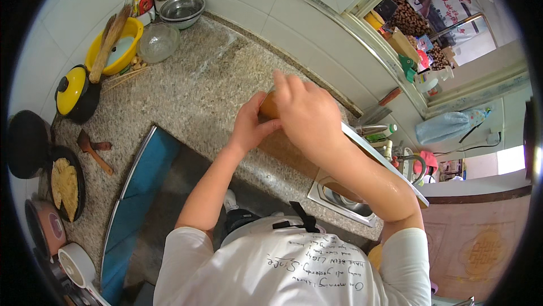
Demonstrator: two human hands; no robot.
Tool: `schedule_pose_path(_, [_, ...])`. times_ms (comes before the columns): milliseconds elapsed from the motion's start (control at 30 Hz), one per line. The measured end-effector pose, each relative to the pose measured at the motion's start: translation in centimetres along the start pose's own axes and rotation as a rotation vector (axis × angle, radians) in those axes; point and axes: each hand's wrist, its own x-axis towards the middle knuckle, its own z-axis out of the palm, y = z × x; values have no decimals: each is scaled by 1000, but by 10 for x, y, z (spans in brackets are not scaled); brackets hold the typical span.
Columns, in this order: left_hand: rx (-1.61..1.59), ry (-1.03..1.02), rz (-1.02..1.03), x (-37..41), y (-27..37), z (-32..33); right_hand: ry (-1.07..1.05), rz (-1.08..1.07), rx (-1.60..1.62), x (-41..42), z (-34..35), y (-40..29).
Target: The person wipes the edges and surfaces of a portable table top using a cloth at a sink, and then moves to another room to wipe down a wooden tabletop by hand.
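Both of my hands meet over the granite counter [203, 81]. On the left, my left hand [254, 123] curls its fingers and thumb around a small amber-brown container [268, 107], perhaps a jar. My right hand [307, 106] lies over the container's top and right side, fingers bent, and hides most of it. Whether the right fingers grip a lid or something else cannot be told. A brown board [284, 151] lies below the hands, partly covered by my right forearm.
A steel sink [360, 208] is at the lower right. Along the left stand a yellow basin [136, 30] with a straw brush [109, 43], a glass bowl [159, 43], a yellow-lidded pot [70, 96], a wooden-handled tool [99, 159] and a pan [80, 178] holding flatbread [64, 185].
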Motion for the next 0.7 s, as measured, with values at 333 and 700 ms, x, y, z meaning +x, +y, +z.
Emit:
schedule_pose_path(333, [32,-5,-107,-5,10,13,25,-111,3,3,6,-1])
schedule_pose_path(700, [50,10,41,-11,-8,28,62,161,-57,-121,-22,47])
